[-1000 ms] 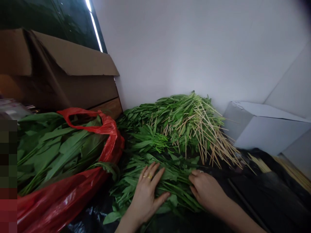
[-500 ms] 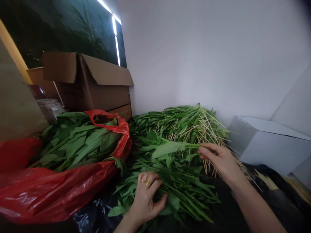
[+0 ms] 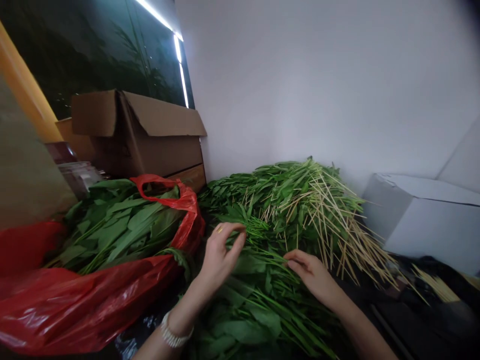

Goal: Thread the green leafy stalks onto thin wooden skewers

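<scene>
My left hand (image 3: 223,248), with a ring on it and a bracelet at the wrist, is raised over the leafy greens. Its fingers are bent, with a gap between them and the thumb, and nothing shows in that gap. My right hand (image 3: 309,272) pinches the stem ends of a leafy green sprig (image 3: 255,263), whose leaves point left beneath my left hand. Under both hands lies a loose heap of leafy green stems (image 3: 262,320). Behind it rises a larger pile of greens (image 3: 270,175), with thin wooden sticks (image 3: 330,215) jutting out to the right.
At left, a red plastic bag (image 3: 112,290) holds broad green leaves (image 3: 127,215). An open cardboard box (image 3: 161,150) stands behind it. A white box (image 3: 423,215) is on the right, near more thin sticks (image 3: 437,282) on dark plastic. A pale wall (image 3: 300,85) closes off the back.
My left hand has lifted off the near heap and moved up and away. My right hand has come down and left with a sprig at its fingertips. The camera view has shifted slightly.
</scene>
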The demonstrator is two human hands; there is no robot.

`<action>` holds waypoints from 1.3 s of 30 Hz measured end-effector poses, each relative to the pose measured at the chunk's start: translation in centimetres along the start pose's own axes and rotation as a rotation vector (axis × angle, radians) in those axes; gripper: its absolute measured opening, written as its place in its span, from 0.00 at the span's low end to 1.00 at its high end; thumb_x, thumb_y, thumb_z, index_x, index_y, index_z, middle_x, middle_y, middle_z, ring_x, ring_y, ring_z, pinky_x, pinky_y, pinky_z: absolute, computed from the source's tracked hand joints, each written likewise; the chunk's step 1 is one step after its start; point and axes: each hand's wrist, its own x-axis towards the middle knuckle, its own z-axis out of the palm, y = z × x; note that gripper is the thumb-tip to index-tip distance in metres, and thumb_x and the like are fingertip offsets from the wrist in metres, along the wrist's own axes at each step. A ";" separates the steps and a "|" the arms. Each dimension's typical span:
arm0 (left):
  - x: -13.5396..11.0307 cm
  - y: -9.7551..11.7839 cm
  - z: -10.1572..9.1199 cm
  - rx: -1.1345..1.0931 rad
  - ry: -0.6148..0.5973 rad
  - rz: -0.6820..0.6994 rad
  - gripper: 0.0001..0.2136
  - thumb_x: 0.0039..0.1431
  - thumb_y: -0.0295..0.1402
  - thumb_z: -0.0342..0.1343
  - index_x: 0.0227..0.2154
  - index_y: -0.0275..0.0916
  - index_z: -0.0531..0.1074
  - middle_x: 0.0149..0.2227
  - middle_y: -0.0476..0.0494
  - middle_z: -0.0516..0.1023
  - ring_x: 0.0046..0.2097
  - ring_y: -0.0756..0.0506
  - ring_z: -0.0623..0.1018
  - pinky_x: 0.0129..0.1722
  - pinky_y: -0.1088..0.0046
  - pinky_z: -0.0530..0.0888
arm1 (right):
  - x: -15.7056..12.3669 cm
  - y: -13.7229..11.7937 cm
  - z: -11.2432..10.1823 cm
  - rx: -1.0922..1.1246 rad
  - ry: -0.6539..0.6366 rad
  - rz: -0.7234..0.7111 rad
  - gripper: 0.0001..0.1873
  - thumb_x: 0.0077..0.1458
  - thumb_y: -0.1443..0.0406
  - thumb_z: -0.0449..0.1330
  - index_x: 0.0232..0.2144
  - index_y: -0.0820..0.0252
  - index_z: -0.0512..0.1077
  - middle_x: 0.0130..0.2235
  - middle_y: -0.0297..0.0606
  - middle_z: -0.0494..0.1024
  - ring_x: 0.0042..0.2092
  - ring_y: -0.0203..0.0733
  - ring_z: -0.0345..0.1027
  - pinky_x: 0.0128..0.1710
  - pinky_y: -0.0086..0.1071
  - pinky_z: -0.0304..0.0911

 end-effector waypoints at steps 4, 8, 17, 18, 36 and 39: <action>1.7 -2.3 4.1 -0.056 -0.017 -0.040 0.09 0.65 0.34 0.49 0.43 0.40 0.73 0.41 0.43 0.78 0.45 0.44 0.75 0.47 0.66 0.69 | 0.1 0.3 -0.6 0.044 0.210 -0.012 0.15 0.57 0.53 0.54 0.38 0.57 0.70 0.37 0.42 0.80 0.43 0.48 0.74 0.41 0.38 0.65; 0.4 -4.6 5.7 -0.083 0.109 -0.074 0.12 0.67 0.33 0.45 0.45 0.41 0.71 0.44 0.42 0.77 0.48 0.44 0.74 0.50 0.64 0.68 | 0.1 0.4 -1.0 0.136 0.360 -0.011 0.18 0.57 0.50 0.53 0.38 0.58 0.68 0.34 0.42 0.80 0.38 0.47 0.74 0.34 0.36 0.67; -0.4 -5.6 4.5 -0.073 0.308 -0.062 0.08 0.66 0.32 0.47 0.40 0.40 0.70 0.38 0.44 0.74 0.42 0.45 0.73 0.44 0.67 0.70 | -0.1 0.5 0.2 0.141 0.392 0.028 0.18 0.54 0.50 0.59 0.38 0.57 0.69 0.35 0.43 0.80 0.41 0.48 0.74 0.37 0.37 0.69; -0.5 -5.3 4.5 -0.054 0.307 -0.029 0.06 0.65 0.32 0.48 0.39 0.40 0.70 0.37 0.44 0.74 0.41 0.45 0.73 0.43 0.67 0.70 | -0.1 0.5 0.3 0.141 0.390 0.029 0.18 0.54 0.50 0.59 0.37 0.57 0.69 0.35 0.43 0.80 0.41 0.48 0.75 0.36 0.37 0.69; -1.7 -4.1 5.5 0.177 -0.001 0.379 0.09 0.58 0.28 0.60 0.42 0.44 0.76 0.33 0.45 0.76 0.37 0.46 0.72 0.38 0.67 0.68 | -0.8 0.2 2.6 -0.094 0.291 -0.102 0.11 0.61 0.57 0.54 0.38 0.56 0.71 0.39 0.41 0.79 0.43 0.46 0.75 0.44 0.37 0.67; -1.6 -3.9 5.6 0.194 -0.050 0.379 0.08 0.59 0.30 0.59 0.41 0.43 0.77 0.34 0.45 0.76 0.37 0.46 0.71 0.38 0.67 0.68 | -1.0 -0.1 2.9 -0.127 0.290 -0.128 0.11 0.61 0.57 0.54 0.38 0.56 0.71 0.39 0.41 0.79 0.42 0.47 0.75 0.42 0.36 0.68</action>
